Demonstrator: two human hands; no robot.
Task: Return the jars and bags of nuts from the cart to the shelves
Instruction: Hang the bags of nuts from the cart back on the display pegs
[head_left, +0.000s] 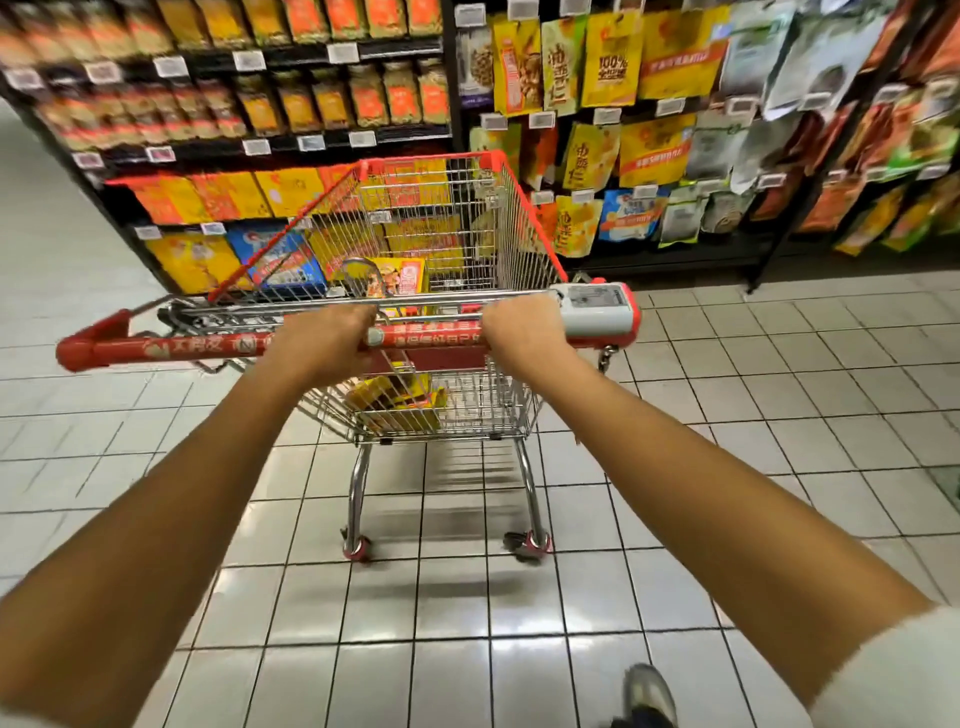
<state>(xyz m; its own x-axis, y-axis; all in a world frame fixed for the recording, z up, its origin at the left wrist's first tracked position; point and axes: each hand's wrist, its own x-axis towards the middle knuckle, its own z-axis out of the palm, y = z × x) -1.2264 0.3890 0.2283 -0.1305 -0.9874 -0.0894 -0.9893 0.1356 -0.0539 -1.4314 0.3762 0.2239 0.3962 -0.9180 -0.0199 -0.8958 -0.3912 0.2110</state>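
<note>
L hand (324, 338), R hand (522, 330): fingers (356, 314) wrapped round cart handle (426, 338); shelf bag (613, 62) "100%".

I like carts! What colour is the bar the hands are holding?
Red, with pale lettering along it; the head view shows the handle bar best.

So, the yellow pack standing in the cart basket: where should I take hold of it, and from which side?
Probably its top edge, pinched front and back, coming down from above. The yellow pack stands about upright, and the cart's wire walls close every side, so only its top is free. The left hand and right hand both grip the handle.
</note>
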